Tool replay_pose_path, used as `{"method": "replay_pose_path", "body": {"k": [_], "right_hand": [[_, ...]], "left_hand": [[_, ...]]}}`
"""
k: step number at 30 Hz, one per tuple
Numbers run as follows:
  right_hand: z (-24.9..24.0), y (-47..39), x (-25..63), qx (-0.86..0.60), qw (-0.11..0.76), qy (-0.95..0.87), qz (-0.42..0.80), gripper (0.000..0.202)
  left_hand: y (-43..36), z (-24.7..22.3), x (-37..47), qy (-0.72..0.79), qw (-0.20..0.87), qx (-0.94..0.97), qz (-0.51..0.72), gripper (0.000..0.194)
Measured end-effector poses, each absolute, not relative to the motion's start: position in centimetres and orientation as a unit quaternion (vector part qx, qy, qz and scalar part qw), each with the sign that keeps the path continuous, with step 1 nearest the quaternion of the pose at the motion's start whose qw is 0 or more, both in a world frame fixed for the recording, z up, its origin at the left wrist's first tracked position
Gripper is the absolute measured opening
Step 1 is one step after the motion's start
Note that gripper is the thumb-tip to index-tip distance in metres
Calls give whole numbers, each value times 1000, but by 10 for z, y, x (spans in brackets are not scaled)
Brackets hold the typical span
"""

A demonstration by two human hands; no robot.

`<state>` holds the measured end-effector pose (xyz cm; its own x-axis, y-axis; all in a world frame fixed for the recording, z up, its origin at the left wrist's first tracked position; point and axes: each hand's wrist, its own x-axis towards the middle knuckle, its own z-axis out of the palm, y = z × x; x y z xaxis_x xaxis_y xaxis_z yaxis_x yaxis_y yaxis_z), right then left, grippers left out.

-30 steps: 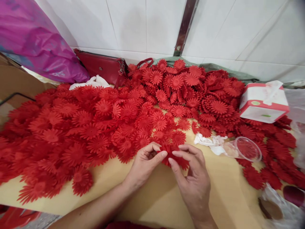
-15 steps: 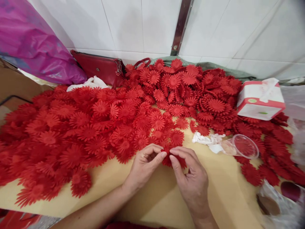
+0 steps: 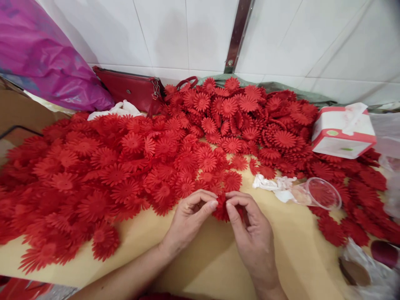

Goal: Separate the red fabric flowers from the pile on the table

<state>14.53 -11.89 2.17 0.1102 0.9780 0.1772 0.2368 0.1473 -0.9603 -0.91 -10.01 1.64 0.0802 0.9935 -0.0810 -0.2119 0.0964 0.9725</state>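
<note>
Between my hands, above the table's near middle, is a red artificial flower piece (image 3: 221,209) with narrow petals. My left hand (image 3: 191,216) pinches its left side between thumb and fingers. On the other side, the thumb and fingertips of my right hand (image 3: 252,227) are closed on its right edge. The fingertips partly cover the piece, so whether it is one layer or a stack cannot be made out. Just beyond my hands, loose red flower pieces (image 3: 162,189) spread in a large heap to the left.
A second mound of red flower pieces (image 3: 231,106) rises against the tiled wall. On the right are a tissue box (image 3: 343,139), crumpled tissue (image 3: 275,183) and a clear plastic cup (image 3: 323,193). A red handbag (image 3: 131,89) and a purple bag (image 3: 46,54) stand at the back left.
My right fingers have shifted their pinch at the flower piece's right edge, and more of its petals show between my hands. My left hand stays almost still.
</note>
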Motion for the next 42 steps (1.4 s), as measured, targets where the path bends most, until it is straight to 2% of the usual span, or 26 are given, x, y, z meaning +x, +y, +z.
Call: {"method": "replay_pose_path", "body": {"k": [5,8,11,13,18,23,31,38,42], "right_hand": [[23,-117,146,-547,534,-517,385,9],[22,-116,141,-540,525,-578,314,3],[20,-117,136,-542,512,-623,236,8],[19,-117,136,-538,511,-631,226,8],[12,-118,143,-544,553,-520,357,6],[3,-115,142,-539,603,-352,471,18],[7,-106,151,-521,647,-245,500,23],[14,-104,155,-483,655,-162,558,13],[17,-105,150,-483,621,-179,591,33]], "left_hand": [[-99,14,-9,485,569,403,528,29],[-100,14,-8,477,561,427,524,26],[-101,18,-7,460,565,456,512,23],[-102,21,-6,452,573,458,507,23],[-101,19,-7,470,590,419,505,28],[-99,10,-8,491,573,392,526,28],[-101,0,-8,475,576,341,572,27],[-99,1,-6,448,612,224,612,28],[-97,5,-4,446,609,193,626,26]]}}
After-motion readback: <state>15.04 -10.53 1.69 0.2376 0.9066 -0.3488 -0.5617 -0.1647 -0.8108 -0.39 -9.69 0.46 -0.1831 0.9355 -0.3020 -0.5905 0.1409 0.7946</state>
